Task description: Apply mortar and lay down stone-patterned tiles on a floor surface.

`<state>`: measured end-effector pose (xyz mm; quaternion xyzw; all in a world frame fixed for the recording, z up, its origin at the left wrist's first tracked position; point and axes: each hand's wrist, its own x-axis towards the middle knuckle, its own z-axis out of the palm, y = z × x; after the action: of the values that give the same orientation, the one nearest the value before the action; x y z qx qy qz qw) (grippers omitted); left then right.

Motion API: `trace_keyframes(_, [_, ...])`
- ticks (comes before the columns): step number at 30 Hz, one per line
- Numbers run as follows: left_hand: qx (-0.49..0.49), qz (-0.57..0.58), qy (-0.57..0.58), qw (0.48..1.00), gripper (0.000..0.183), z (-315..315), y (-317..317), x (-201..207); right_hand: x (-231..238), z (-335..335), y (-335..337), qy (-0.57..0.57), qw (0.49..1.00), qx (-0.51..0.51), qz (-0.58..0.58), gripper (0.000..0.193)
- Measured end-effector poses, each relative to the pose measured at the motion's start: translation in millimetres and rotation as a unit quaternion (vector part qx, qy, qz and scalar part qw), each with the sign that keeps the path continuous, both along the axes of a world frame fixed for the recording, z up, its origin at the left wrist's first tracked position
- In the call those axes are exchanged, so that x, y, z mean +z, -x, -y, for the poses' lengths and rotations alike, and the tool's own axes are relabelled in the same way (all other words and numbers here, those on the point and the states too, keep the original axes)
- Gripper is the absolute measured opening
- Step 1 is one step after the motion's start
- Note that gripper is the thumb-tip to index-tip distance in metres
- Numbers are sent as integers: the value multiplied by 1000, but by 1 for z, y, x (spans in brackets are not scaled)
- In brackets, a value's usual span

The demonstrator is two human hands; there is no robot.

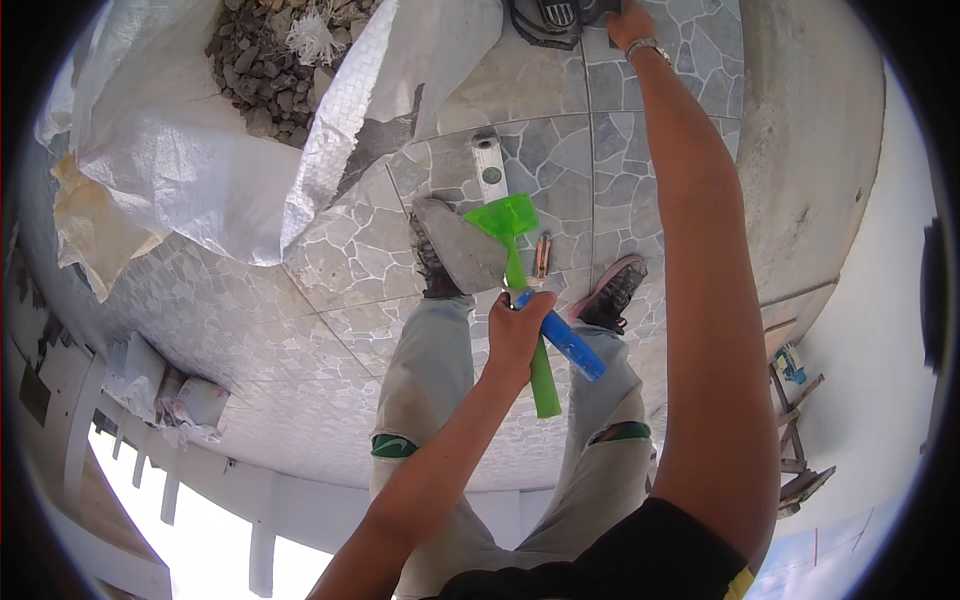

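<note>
One curled left hand (517,328) squeezes a blue-handled trowel (462,245) and a green tool (507,214), while the right hand (630,27) reaches far ahead to a dark thing (547,22), grip hard to tell.

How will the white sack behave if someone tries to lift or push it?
The sack is probably floppy at its mouth, where the thin woven walls fold and droop. It may feel heavy, as rubble shows inside. The loose lumps would likely shift when pushed.
</note>
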<state>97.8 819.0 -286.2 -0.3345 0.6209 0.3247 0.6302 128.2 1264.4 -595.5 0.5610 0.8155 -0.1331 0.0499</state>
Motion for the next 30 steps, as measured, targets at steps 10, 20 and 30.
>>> trace_keyframes(10, [-4,-168,76,983,35,24,8,-13,57,425,-148,417,901,-119,29,41])
trace_keyframes(20, [-29,-164,57,984,35,31,-14,-21,45,418,-129,228,947,-203,-103,51])
trace_keyframes(30, [-38,-135,32,990,30,36,-36,-27,98,102,24,-15,980,-86,-177,41])
